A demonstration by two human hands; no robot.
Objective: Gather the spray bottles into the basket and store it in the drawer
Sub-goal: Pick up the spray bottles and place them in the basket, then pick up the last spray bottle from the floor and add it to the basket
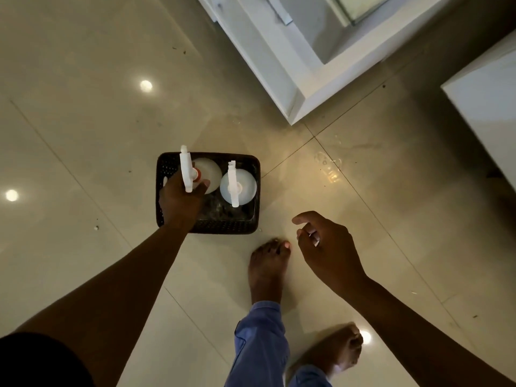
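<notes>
- Left hand grips a spray bottle by its neck inside the dark basket.
- Right hand hangs loosely curled, empty.
- The basket looks light and stiff; best lifted by both rims.

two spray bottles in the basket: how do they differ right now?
The left bottle is gripped at its neck by the left hand; the right bottle stands free, untouched. The left bottle shows an orange collar under its trigger head; the right bottle's head looks all white. The left bottle's trigger head sits higher towards the camera; whether it is seated on the basket floor I cannot tell. Both are pale, round-bodied, upright, with white trigger heads, inside the dark basket.
</notes>
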